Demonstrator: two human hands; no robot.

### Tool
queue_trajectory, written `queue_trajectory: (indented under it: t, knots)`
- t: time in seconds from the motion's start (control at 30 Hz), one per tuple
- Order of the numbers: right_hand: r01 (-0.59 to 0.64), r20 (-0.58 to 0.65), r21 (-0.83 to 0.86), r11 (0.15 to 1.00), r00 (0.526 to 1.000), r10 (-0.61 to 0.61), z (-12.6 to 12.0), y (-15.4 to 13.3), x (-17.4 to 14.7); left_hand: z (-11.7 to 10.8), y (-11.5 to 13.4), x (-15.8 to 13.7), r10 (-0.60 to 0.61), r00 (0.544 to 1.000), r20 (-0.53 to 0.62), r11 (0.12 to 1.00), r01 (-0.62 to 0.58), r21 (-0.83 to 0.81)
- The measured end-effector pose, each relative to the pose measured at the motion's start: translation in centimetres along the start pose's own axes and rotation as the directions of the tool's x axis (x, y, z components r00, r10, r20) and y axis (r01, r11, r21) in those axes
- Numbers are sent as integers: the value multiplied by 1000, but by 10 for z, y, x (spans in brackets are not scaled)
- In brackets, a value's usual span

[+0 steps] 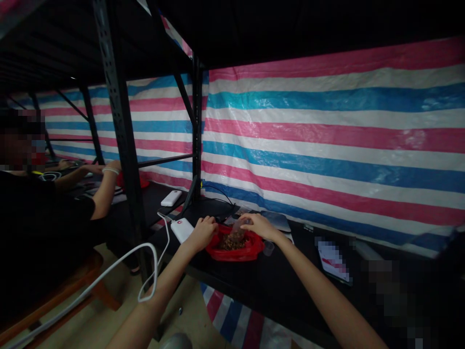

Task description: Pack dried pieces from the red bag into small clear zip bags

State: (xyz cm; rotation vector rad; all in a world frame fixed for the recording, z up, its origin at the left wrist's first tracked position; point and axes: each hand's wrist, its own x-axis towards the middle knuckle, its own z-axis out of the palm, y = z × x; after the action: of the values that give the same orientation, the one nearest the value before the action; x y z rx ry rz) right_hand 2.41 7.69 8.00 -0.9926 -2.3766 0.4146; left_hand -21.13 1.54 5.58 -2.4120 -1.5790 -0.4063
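Note:
A red plastic bag (pixel 235 255) lies spread open on the black shelf, with a heap of small brown pieces (pixel 229 242) in it; their kind is too small to make out. My left hand (pixel 204 233) is closed on the bag's left edge. Over the heap, my right hand (pixel 258 226) grips a see-through plastic cup (pixel 239 230), tilted with its lower part at the pieces. My fingers hide part of the cup. Just right of the bag stands a small see-through lid or cup (pixel 268 248).
A white power bank (pixel 182 230) with a white cable sits left of the bag, another white device (pixel 171 198) beyond it. A phone (pixel 332 261) lies to the right. A black metal post (pixel 121 121) separates me from a seated person (pixel 47 218). Striped sheeting (pixel 327 135) hangs behind.

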Motion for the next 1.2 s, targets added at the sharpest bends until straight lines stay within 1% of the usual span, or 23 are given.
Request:
queue_trajectory:
  t: [0.13, 0.27, 0.37, 0.47, 0.57, 0.67, 0.77, 0.87, 0.97, 1.1, 1.2]
  knots:
    - [4, -30, 32, 999, 1000, -3, 3, 3, -1, -3, -10, -2, -69, 997, -35, 997, 70, 29]
    - [33, -73, 116, 993, 997, -25, 5, 6, 0, -9, -16, -3, -113, 987, -118, 993, 116, 21]
    - [59, -107, 151, 987, 993, -43, 6, 2, 0, -13, -8, -1, -115, 976, -187, 992, 121, 20]
    - [83, -136, 158, 984, 989, -61, 9, -5, -1, -12, 12, 3, -88, 968, -235, 996, 93, 11]
    - [104, -160, 165, 981, 984, -78, 12, -9, -4, -7, 33, 10, -38, 975, -217, 999, 36, -15]
    - [72, -185, 186, 980, 982, -37, 16, -5, -9, -2, 43, 17, -27, 983, -184, 999, 21, -36]
    - [4, -187, 211, 977, 982, 36, 18, 4, -16, 1, 43, 20, -49, 983, -177, 997, 39, -63]
    - [-52, -189, 164, 985, 978, 83, 19, 13, -21, 2, 39, 20, -67, 980, -188, 995, 50, -91]
    - [-69, -224, 133, 989, 970, 97, 21, 15, -23, 1, 37, 19, -78, 973, -215, 992, 55, -112]
    - [-88, -213, 114, 990, 971, 111, 27, 12, -25, 2, 37, 18, -131, 964, -230, 982, 95, -162]
    - [-86, -269, 69, 994, 958, 102, 33, 12, -26, 5, 38, 18, -146, 963, -225, 978, 106, -180]
